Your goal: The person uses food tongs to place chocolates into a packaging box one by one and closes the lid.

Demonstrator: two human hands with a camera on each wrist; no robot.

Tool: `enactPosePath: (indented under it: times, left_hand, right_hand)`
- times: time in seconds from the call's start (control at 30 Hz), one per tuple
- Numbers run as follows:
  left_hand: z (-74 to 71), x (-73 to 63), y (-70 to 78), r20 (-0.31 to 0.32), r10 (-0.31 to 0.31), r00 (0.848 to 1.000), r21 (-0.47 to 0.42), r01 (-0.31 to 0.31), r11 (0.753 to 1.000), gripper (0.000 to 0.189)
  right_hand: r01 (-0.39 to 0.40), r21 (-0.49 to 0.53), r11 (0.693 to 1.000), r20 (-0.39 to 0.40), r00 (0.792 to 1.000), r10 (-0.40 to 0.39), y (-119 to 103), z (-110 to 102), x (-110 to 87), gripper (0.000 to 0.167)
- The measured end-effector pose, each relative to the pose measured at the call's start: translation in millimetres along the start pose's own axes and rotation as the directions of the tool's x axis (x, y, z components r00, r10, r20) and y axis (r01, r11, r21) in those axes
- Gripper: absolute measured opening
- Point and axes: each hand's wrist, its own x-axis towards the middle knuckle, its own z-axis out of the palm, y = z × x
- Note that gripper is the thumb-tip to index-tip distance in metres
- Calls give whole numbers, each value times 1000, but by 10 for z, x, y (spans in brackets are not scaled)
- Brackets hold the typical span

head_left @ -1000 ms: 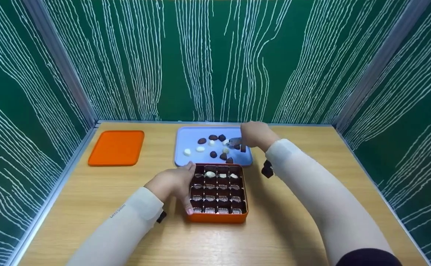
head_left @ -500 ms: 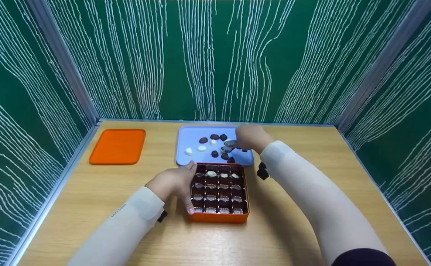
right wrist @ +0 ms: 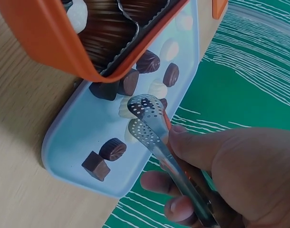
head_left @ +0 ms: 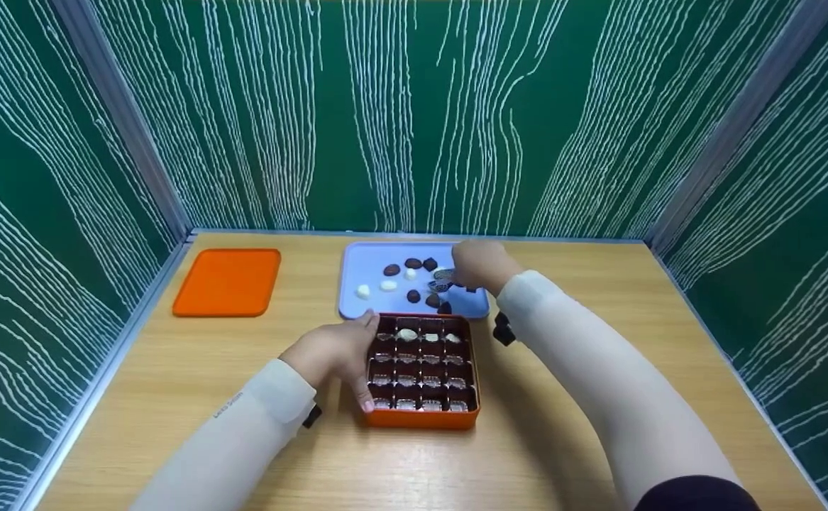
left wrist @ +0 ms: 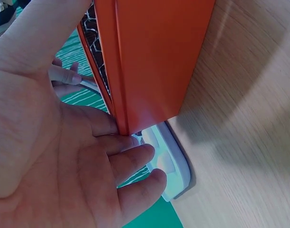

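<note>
Hands: 2. Left hand (head_left: 335,348) grips the 1 orange box (head_left: 422,420) along its left side, thumb at the near corner, fingers at the far one. Right hand (head_left: 483,262) grasps 1 pair of metal tongs (right wrist: 173,171), perforated ends apart, over the blue tray (head_left: 367,260) (cannot tell whether they touch a sweet).

Box position: on the wooden table (head_left: 194,369), directly in front of the tray, its far rim overlapping the tray's near edge in the head view. Insert: 4 rows of 4 compartments, 16 in all. Farthest row: 3 white pieces (head_left: 406,334), in the second, third and fourth compartments from the left (contents of the first unclear, too dark to read).

Tray count, right wrist view: 5 white chocolates (right wrist: 169,50) and 7 dark chocolates (right wrist: 112,149) visible (box and tongs may cover others). Two of the dark lie just beside each other at the tray's right end.

Also noted: 1 flat orange panel (head_left: 228,282), left of the tray and apart from it; 2 pale sleeves (head_left: 222,440); green walls (head_left: 442,106) with white streaks, 3 sides seen; 2 grey corner posts (head_left: 130,106).
</note>
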Motion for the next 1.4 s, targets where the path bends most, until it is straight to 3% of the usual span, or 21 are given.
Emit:
enactPosePath:
  times: [0.2,0.43,0.7,0.9,1.2,1.4]
  left_hand:
    - [-3,-10,5,7,-11,1000,-22,11,1000,171]
    - [-7,-20,8,5,-14,1000,-36,14,999,172]
    - [-22,-54,13,0,18,1000,12,-18,1000,170]
    - [-22,-64,6,-6,-2,1000,20,2,1000,175]
    - [-28,-60,6,-20,-9,1000,44,10,999,176]
    - [-43,-70,27,-4,-35,999,22,35,999,172]
  right_hand:
    - [15,-1,1000,-18,1000,-15,14,-1,-45,28]
    - [1,-20,1000,-27,1000,-2,9,-32,-94,24]
    - [74,-102,992,-70,994,-82,-49,-244,-352,29]
    - [123,-79,989,-80,988,-129,-105,-394,-608,28]
    - [296,-128,947,-104,945,-309,-303,-507,-944,25]
    - [351,-184,918,-69,927,-368,-572,-489,-996,25]
